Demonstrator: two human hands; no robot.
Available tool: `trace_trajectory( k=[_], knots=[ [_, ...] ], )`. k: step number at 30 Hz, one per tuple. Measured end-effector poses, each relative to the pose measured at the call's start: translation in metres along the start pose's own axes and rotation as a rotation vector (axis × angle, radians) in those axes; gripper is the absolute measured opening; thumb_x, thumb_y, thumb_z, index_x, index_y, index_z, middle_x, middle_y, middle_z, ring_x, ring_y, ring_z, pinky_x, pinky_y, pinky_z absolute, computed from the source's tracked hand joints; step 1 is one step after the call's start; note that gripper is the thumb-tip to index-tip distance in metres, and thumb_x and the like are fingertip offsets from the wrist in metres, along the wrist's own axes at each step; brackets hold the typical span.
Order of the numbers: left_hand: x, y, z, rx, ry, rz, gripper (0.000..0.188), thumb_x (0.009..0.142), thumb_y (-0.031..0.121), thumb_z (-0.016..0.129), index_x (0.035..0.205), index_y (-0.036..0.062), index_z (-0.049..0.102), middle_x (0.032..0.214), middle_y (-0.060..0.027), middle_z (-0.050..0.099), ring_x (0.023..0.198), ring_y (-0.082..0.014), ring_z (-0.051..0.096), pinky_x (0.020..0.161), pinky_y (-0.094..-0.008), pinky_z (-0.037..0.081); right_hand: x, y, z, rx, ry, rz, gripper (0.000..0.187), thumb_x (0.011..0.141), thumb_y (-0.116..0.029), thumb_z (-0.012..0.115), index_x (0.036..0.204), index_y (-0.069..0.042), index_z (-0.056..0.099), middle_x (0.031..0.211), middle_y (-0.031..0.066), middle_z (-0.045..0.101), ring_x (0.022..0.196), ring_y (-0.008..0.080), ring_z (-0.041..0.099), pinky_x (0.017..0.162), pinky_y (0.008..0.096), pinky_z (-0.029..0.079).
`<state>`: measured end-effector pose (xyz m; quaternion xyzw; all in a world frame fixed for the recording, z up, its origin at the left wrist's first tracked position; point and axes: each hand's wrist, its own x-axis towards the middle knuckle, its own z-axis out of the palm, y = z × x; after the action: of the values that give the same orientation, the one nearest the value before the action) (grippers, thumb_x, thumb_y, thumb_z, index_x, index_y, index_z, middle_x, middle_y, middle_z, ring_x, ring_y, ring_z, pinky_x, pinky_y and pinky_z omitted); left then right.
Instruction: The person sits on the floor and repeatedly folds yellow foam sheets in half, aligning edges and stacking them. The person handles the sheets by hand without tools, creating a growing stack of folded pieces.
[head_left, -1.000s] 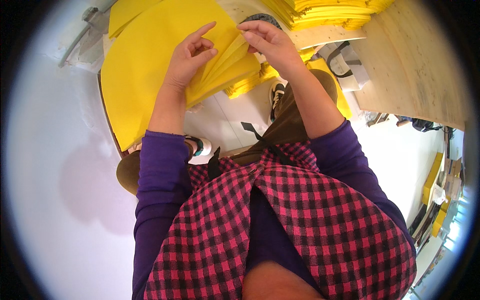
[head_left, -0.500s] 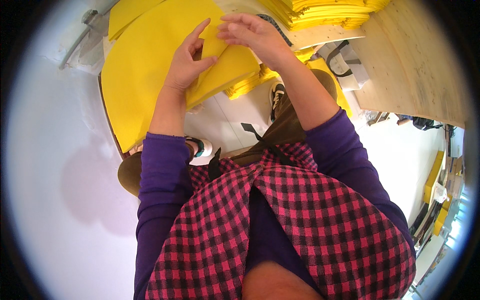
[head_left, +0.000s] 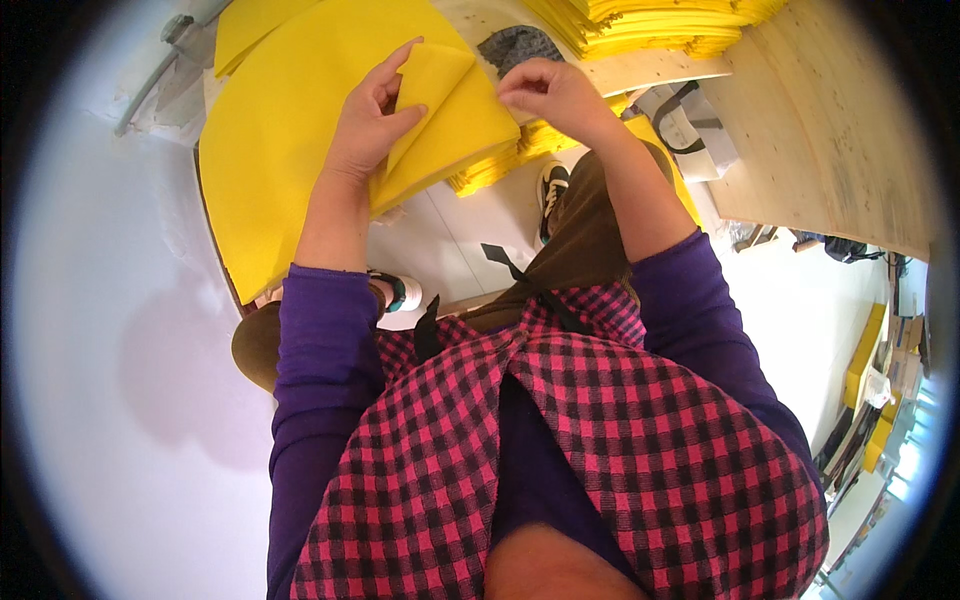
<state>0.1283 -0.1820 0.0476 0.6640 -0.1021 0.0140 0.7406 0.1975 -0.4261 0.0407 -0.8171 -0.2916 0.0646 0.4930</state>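
"So, head view, where was the folded yellow sheet [head_left: 432, 82]?"

"Between left hand [head_left: 368, 122], nearer, thumb and fingers spread at it, and right hand [head_left: 555, 95], fingertips bunched by its edge, couldn't tell if pinching anything. Folds slanted away rightward."

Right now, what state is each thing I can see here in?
Yellow sheet: partly folded over.
Left grip: open, thumb and forefinger apart.
Right grip: fingers curled; whether it holds anything, cannot tell.
Yellow stack, upper right: piled in layers.
Dark grey fabric: bunched up.
Checked garment: worn.
Shoes: worn.
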Motion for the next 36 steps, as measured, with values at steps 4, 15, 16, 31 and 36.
trace_trajectory(
  k=[4,15,16,31,36],
  knots=[
    [0.0,0.0,-0.001,0.015,0.006,-0.001,0.072,0.074,-0.01,0.058,0.142,0.0048,0.039,0.116,-0.0083,0.06,0.107,-0.0161,0.057,0.097,-0.0272,0.04,0.02,0.027,-0.015,-0.204,0.14,0.107,0.016,0.08,-0.018,0.072,0.09,-0.006,0.068,0.073,0.0008,0.063,0.068,0.011,0.058,0.063,0.027,0.047],
    [-0.001,0.0,0.0,-0.016,0.029,-0.01,0.07,0.075,-0.009,0.058,0.141,0.0021,0.039,0.119,-0.0099,0.06,0.11,-0.0169,0.056,0.097,-0.0273,0.04,0.029,0.077,-0.01,-0.534,0.108,0.327,0.019,0.084,-0.032,0.065,0.091,-0.015,0.07,0.083,0.0083,0.068,0.079,0.0239,0.065,0.069,0.0393,0.051],
    [0.0,0.0,0.0,-0.005,0.037,-0.013,0.069,0.075,-0.009,0.058,0.141,0.0021,0.039,0.119,-0.0099,0.06,0.109,-0.0168,0.056,0.097,-0.0273,0.04,0.028,0.075,-0.012,-0.45,0.128,0.305,0.018,0.084,-0.029,0.065,0.092,-0.014,0.07,0.083,0.0076,0.069,0.078,0.022,0.065,0.069,0.0373,0.051],
    [0.0,0.002,0.0,-0.018,0.015,0.009,0.07,0.074,-0.007,0.059,0.141,0.0021,0.039,0.117,-0.0104,0.061,0.106,-0.017,0.058,0.095,-0.0273,0.042,0.012,-0.001,-0.001,0.079,-0.244,-0.001,0.015,0.077,-0.012,0.073,0.09,-0.006,0.069,0.08,-0.0002,0.058,0.077,0.0101,0.054,0.071,0.0244,0.045],
    [-0.003,0.004,0.0,-0.015,0.029,0.004,0.07,0.075,-0.008,0.06,0.141,0.0021,0.039,0.117,-0.01,0.06,0.106,-0.0164,0.057,0.094,-0.0264,0.042,0.019,-0.008,-0.005,-0.002,-0.225,-0.132,0.014,0.08,-0.016,0.07,0.089,-0.005,0.069,0.081,0.0022,0.059,0.077,0.0134,0.056,0.071,0.0264,0.045]
  ],
)
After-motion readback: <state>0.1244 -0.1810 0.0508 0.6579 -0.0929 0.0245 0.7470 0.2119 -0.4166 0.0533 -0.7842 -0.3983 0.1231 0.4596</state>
